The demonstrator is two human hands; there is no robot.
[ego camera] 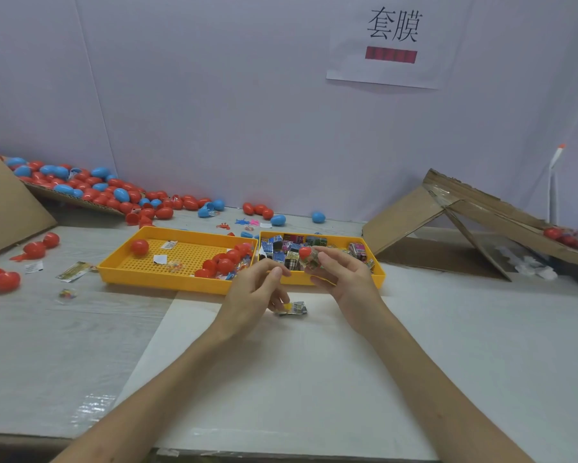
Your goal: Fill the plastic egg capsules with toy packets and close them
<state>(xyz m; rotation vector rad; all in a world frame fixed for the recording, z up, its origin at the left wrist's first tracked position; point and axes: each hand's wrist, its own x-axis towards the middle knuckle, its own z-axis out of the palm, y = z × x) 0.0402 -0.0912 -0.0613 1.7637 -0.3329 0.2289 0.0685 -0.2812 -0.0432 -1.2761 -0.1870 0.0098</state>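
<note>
White sheet (314, 379) fills the lower centre and both forearms lie over it. Folded cardboard (447, 222) is at right. Two yellow trays sit mid-frame: left tray (160, 282) holds loose red capsules, right tray (378, 280) holds the toy packets (280, 250). The pile of red and blue eggs (90, 188) is at upper left.

Right hand (337, 279), centre frame in front of the right tray, has fingers curled and pinching a red egg capsule (305, 252). A packet looks partly stuffed in, with print showing below the red shell.

Left hand (250, 292) is just left of it, with thumb and forefinger tips pressed together. Its lower fingers curl onto a spare packet (294, 309) low over the sheet. Looks gripped, not certain.

Step, as I read it: stuffing, capsule not yet closed. Next: seat the packet fully inside, then bring the other half on square and press till it snaps. Any film caught at the seam will likely stop closure.
</note>
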